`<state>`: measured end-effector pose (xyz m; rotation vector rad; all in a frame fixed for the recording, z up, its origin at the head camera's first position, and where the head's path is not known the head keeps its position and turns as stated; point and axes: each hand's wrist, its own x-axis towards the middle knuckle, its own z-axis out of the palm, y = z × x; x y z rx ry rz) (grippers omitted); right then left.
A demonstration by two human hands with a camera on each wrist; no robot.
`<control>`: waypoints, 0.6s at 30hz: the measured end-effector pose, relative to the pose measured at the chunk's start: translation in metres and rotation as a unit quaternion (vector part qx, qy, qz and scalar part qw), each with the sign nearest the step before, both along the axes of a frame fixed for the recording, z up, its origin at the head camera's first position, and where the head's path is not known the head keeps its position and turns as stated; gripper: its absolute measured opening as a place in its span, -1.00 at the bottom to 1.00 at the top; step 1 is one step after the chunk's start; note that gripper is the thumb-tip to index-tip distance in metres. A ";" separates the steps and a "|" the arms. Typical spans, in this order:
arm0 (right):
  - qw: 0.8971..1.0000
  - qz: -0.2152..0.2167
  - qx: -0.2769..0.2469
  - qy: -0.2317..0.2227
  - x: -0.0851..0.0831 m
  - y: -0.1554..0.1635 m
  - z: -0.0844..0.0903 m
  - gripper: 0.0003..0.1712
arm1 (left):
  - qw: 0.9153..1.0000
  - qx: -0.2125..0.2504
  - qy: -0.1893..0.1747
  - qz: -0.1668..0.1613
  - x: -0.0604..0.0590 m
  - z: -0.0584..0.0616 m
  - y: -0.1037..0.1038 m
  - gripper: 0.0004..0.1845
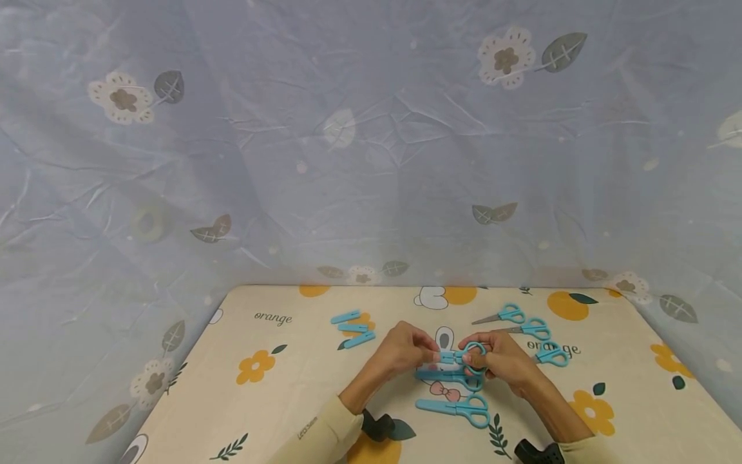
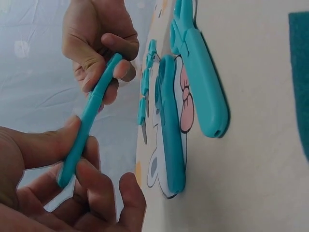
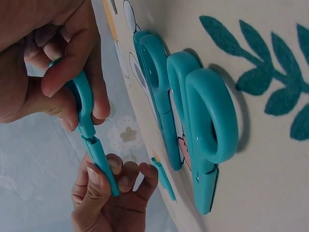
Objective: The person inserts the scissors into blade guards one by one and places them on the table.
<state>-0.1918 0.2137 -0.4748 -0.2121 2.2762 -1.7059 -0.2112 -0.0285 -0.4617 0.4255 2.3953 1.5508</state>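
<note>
Both hands hold one pair of turquoise scissors above the table. My right hand grips it by the finger loops. At the other end, my left hand pinches the turquoise blade cover between thumb and fingers. The cover lies in line with the handles, over the blades, with a small notch where they meet. Below the hands, two more scissors in covers lie on the cloth: a nearer pair and a farther pair, partly under the hands.
Three uncovered scissors lie right of the hands: a back pair, a middle pair and a front pair, its blades hidden by the right hand. Three loose blade covers lie at left. A patterned curtain stands behind the table.
</note>
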 end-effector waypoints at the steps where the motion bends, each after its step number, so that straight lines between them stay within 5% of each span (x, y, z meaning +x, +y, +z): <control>1: 1.000 0.000 0.001 -0.003 0.000 0.000 0.000 -0.55 | 1.000 0.000 0.002 -0.001 0.000 0.000 0.000 -0.94; 18: 0.996 0.045 0.077 0.004 -0.020 0.014 0.013 -0.47 | 0.997 -0.065 -0.016 -0.029 -0.025 0.010 -0.001 -0.96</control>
